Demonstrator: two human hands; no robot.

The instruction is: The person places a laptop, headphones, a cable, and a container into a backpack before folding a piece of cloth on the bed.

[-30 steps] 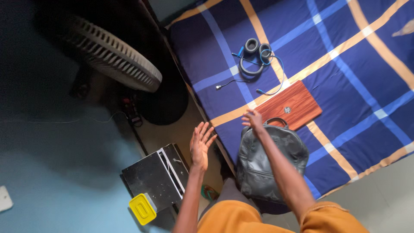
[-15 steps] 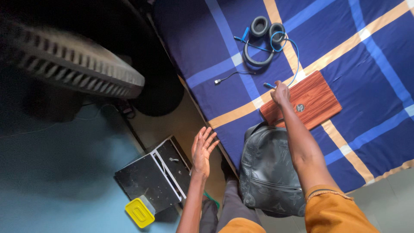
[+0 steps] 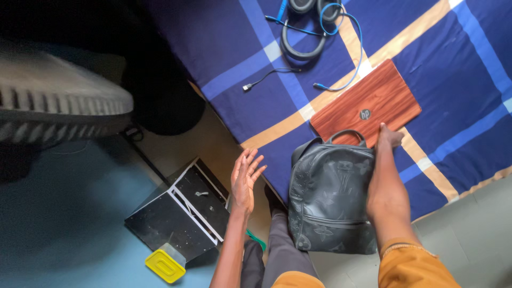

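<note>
The right hand [image 3: 388, 137] was laid on the near edge of the flat, wood-grain-covered laptop [image 3: 366, 104], fingers spread on its lid rather than closed around it, apparently to steady or draw it. The laptop lay flat on the blue plaid bedspread [image 3: 224, 53], just beyond the dark grey leather backpack [image 3: 330, 197]. The left hand [image 3: 245, 178] was held open and empty in the air, fingers apart, above the black box [image 3: 178, 218].

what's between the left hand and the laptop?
Head view: the dark grey backpack lies between the open left hand and the wood-patterned laptop, on the blue plaid bedsheet. The right hand touches the laptop's edge.
</note>
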